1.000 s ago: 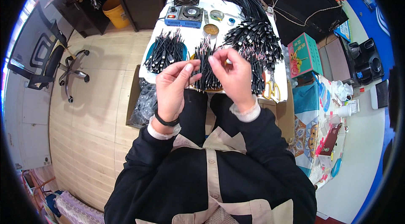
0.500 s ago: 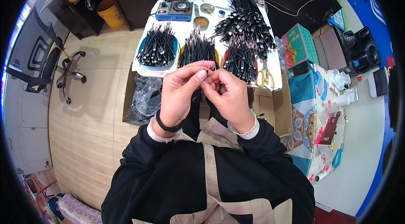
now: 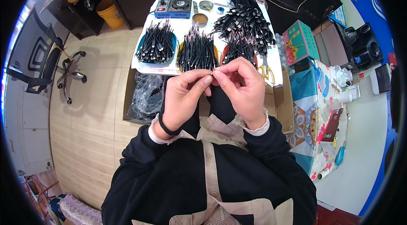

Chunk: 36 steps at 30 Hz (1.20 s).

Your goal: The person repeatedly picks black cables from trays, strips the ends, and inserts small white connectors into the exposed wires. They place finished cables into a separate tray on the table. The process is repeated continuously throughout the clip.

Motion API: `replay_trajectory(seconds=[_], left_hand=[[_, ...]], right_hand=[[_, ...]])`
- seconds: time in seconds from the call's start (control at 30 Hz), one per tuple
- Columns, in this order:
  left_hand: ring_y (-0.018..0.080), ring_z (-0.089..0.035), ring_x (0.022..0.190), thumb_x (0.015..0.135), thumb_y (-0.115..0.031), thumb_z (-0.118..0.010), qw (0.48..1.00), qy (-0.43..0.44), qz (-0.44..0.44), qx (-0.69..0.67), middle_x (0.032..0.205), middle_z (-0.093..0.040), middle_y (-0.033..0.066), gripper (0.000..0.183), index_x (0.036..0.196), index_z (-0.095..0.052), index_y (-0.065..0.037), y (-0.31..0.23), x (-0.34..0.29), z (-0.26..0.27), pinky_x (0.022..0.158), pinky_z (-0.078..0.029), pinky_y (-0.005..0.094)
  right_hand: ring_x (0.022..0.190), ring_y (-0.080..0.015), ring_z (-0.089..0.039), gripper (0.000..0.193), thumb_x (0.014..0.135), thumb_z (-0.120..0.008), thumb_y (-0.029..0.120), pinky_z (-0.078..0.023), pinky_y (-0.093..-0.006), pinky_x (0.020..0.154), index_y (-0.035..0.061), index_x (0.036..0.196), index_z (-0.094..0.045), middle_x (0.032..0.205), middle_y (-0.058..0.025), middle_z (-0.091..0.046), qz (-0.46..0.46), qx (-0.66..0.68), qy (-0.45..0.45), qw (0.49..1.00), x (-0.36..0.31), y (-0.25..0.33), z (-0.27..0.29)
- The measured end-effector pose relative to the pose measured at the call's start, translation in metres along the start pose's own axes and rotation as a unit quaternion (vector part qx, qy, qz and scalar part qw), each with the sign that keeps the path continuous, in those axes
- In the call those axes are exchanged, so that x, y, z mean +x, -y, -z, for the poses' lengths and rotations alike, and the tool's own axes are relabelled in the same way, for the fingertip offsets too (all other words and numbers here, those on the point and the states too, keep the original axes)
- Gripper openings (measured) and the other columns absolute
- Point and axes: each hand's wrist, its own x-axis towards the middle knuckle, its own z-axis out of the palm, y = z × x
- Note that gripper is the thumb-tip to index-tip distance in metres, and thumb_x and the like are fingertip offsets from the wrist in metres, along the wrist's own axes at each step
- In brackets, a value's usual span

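My left hand (image 3: 184, 97) and my right hand (image 3: 243, 91) meet fingertip to fingertip in front of the table's near edge. Both are closed in a pinch around a thin wire, mostly hidden by the fingers. Just beyond them, a bundle of black cables (image 3: 197, 53) with pinkish wire ends stands in a yellow container. Another cable bundle (image 3: 157, 47) sits in a teal container to the left. To the right, more black cables (image 3: 238, 50) rest in a red container, partly behind my right hand.
On the white table (image 3: 159, 70) are a blue soldering-type device with a fan (image 3: 174, 8), a round tin (image 3: 200, 19), a small spool (image 3: 220, 10), a large cable pile (image 3: 246, 23) and yellow-handled scissors (image 3: 266, 72). A box with plastic bags (image 3: 146, 97) stands below left; an office chair (image 3: 42, 55) stands farther left.
My right hand has moved right and turned, its fingers now pointing left toward the left fingertips. The left hand has lowered slightly. The pinkish wire seen above the fingers earlier is now mostly hidden.
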Motion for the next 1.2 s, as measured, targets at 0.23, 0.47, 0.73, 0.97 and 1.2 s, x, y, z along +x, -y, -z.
replay_trajectory(seconds=[0.23,0.47,0.73,0.97,1.2], left_hand=[[0.0034,-0.054,0.064,0.093,-0.007,-0.064,0.997,-0.053,-0.038,0.036,0.081,-0.071,0.0041,0.015,0.102,-0.069,0.004,0.001,-0.002,-0.004,0.059,-0.044,0.0179],[0.0039,-0.052,0.064,0.094,-0.007,-0.063,0.999,-0.034,-0.024,-0.019,0.080,-0.069,0.0057,0.015,0.101,-0.068,0.005,0.005,-0.004,-0.001,0.059,-0.042,0.0180],[0.0059,-0.046,0.060,0.096,-0.005,-0.058,0.932,0.141,0.152,-0.297,0.080,-0.066,0.0095,0.014,0.098,-0.066,0.006,0.005,-0.001,0.019,0.055,-0.036,0.0177],[0.0098,-0.056,0.065,0.094,-0.003,-0.059,0.927,0.172,0.153,-0.298,0.092,-0.068,0.0148,0.012,0.101,-0.066,0.004,0.010,0.003,0.023,0.054,-0.039,0.0188],[0.0082,-0.051,0.064,0.094,-0.003,-0.060,0.965,0.115,0.121,-0.201,0.083,-0.068,0.0113,0.017,0.105,-0.067,0.007,0.013,0.003,0.015,0.058,-0.040,0.0191]], right_hand=[[0.078,-0.0087,-0.062,0.010,0.088,-0.069,0.001,-0.050,-0.0211,0.070,-0.0031,0.096,-0.064,0.092,-0.0053,-0.064,-0.033,0.089,-0.008,0.995,-0.003,-0.009,-0.004],[0.076,-0.0082,-0.063,0.008,0.090,-0.066,0.002,-0.048,-0.0207,0.065,-0.0031,0.096,-0.064,0.086,-0.0041,-0.064,-0.009,0.131,-0.015,0.991,-0.007,-0.015,-0.009],[0.076,-0.0139,-0.065,0.013,0.093,-0.065,0.007,-0.054,-0.0273,0.071,-0.0032,0.100,-0.062,0.083,-0.0067,-0.065,-0.211,0.408,0.100,0.883,-0.003,-0.017,0.000],[0.074,-0.0144,-0.065,0.013,0.093,-0.065,0.008,-0.053,-0.0262,0.071,-0.0033,0.099,-0.062,0.084,-0.0067,-0.065,-0.186,0.350,0.112,0.911,-0.002,-0.018,0.006],[0.078,-0.0117,-0.064,0.012,0.093,-0.065,0.008,-0.052,-0.0247,0.074,-0.0016,0.099,-0.062,0.088,-0.0070,-0.067,-0.157,0.324,0.050,0.932,-0.006,-0.032,0.005]])
